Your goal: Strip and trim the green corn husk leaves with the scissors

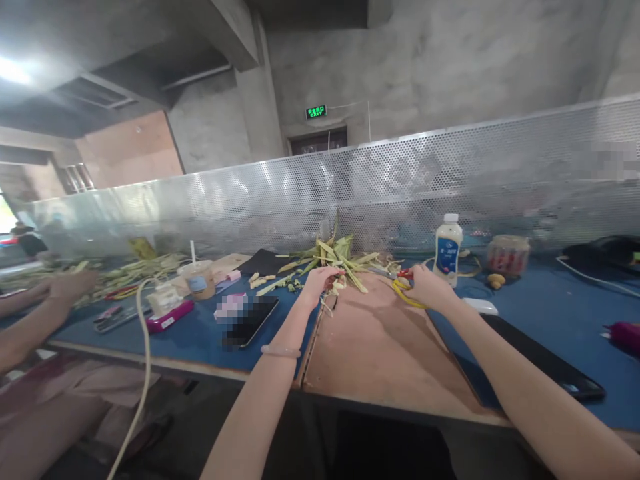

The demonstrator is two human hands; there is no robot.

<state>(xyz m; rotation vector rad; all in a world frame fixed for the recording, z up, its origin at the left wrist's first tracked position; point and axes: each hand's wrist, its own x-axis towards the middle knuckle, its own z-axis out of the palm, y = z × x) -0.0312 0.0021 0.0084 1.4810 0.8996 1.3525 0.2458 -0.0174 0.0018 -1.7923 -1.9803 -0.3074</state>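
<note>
My right hand (429, 288) is closed round the handles of a pair of scissors (409, 301), which show yellow and red. Their metal blades point left, toward the other hand, over a brown board (385, 347). To the left, my left hand (320, 283) has its fingers pressed together near the board's far left corner. A small reddish-brown bit and pale strands (327, 305) show at those fingertips, too small to name. Just beyond that hand lies a heap of pale green and yellow dried leaf strips (340, 253).
A white-capped bottle (447, 250), a jar (507, 255) and a long black case-like object (543, 357) are at right. At left are a phone (257, 320), a drink cup (199, 283) and a co-worker's hand (75, 285). A perforated metal screen (280, 200) stands behind.
</note>
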